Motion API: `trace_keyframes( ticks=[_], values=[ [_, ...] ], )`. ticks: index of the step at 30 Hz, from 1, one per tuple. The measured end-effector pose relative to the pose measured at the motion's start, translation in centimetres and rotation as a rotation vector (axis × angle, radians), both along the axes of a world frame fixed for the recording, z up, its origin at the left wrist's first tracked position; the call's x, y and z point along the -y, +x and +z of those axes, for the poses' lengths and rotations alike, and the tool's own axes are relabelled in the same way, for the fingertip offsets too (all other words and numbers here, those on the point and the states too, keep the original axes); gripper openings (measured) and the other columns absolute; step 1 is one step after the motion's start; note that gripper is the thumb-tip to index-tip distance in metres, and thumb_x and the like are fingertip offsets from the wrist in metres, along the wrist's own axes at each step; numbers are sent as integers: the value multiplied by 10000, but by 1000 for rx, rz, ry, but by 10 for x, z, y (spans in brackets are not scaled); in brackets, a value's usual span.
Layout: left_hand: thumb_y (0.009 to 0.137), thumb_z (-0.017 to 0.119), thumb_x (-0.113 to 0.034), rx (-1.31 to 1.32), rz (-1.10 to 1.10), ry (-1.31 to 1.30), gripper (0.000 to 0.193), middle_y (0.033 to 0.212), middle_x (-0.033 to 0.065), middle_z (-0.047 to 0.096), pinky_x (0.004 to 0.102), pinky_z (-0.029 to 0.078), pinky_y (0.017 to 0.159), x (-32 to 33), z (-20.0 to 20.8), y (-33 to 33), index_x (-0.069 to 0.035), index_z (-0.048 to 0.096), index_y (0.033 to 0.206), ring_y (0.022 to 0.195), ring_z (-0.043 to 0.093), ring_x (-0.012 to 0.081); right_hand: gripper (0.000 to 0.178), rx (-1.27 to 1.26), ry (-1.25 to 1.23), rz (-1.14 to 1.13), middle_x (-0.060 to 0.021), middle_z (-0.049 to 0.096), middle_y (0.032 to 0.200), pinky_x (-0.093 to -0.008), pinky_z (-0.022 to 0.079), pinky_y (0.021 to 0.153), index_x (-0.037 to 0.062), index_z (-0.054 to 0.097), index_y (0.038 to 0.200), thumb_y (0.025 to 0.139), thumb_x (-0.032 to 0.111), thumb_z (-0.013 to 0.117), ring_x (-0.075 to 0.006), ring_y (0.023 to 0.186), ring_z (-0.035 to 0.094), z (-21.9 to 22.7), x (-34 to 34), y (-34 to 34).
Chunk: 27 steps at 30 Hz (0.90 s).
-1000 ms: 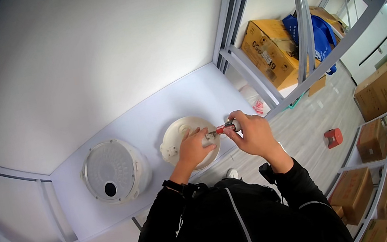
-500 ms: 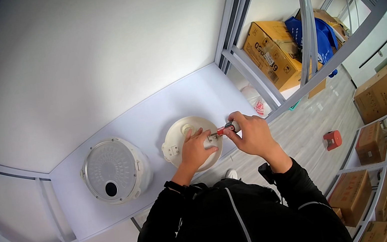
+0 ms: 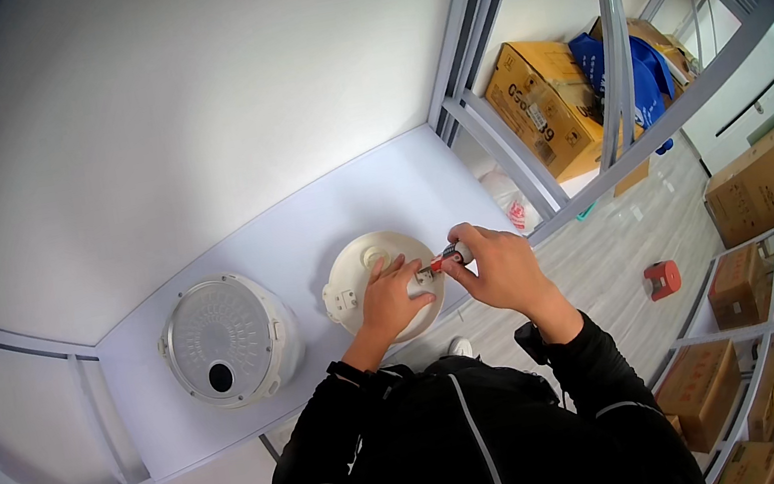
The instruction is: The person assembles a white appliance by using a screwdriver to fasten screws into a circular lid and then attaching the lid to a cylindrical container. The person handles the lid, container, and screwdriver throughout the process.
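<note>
A shallow round cream-white cover (image 3: 364, 249) lies hollow side up on the bench, like an appliance lid or base. My left hand (image 3: 390, 299) rests over it. Thumb and fingers close around a small white plastic piece (image 3: 422, 282) at the cover's right side. In my right hand (image 3: 505, 269) is a screwdriver (image 3: 444, 259) with a red and grey handle, gripped by thumb and fingers. Its shaft points left into the white piece; the tip's exact contact is too small to tell. To the left stands a white round appliance body (image 3: 230, 340) with a ribbed grey disc and a dark round spot.
The pale bench (image 3: 302, 217) meets a white wall behind. Grey frame posts (image 3: 513, 153) rise at its right end, with a yellow carton (image 3: 543, 111) and a blue bag (image 3: 649, 74) beyond. A red stool-like object (image 3: 662, 279) stands on the floor near shelved cartons (image 3: 703, 395).
My right hand has turned slightly and shifted a little left around the screwdriver's handle. The left hand and the cover look unchanged.
</note>
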<state>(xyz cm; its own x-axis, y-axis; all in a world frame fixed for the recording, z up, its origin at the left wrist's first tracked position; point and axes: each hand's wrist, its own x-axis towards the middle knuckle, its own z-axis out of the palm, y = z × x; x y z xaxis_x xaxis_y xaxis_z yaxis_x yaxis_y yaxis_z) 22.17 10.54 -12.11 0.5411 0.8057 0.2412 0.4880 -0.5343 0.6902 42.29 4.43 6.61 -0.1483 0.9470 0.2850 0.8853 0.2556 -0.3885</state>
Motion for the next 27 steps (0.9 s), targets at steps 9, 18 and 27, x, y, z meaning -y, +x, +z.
trace_keyframes(
  ticks=[9, 18, 27],
  values=[
    [770, 934, -319, 4, -8, 48, 662, 1316, 140, 777, 496, 336, 1304, 3, 0, -1, -99, 722, 1357, 1428, 627, 297, 408, 47, 12, 15, -117, 674, 971, -421, 564, 636, 65, 669, 1222, 935, 301, 837, -335, 764, 723, -7, -18, -16],
    [778, 937, -313, -3, -8, 31, 654, 1286, 101, 794, 501, 338, 1310, 3, 2, -2, -127, 701, 1360, 1436, 622, 290, 482, 238, 175, -16, -106, 664, 863, -403, 535, 548, 54, 643, 1234, 878, 313, 840, -332, 663, 711, 8, -19, -36],
    [779, 937, -320, -7, -24, 21, 650, 1278, 108, 793, 505, 326, 1320, 3, 3, -5, -125, 709, 1355, 1440, 617, 291, 555, 395, -174, -218, -146, 641, 893, -433, 543, 564, 57, 614, 1255, 839, 322, 869, -355, 699, 712, 5, -25, -44]
  ],
)
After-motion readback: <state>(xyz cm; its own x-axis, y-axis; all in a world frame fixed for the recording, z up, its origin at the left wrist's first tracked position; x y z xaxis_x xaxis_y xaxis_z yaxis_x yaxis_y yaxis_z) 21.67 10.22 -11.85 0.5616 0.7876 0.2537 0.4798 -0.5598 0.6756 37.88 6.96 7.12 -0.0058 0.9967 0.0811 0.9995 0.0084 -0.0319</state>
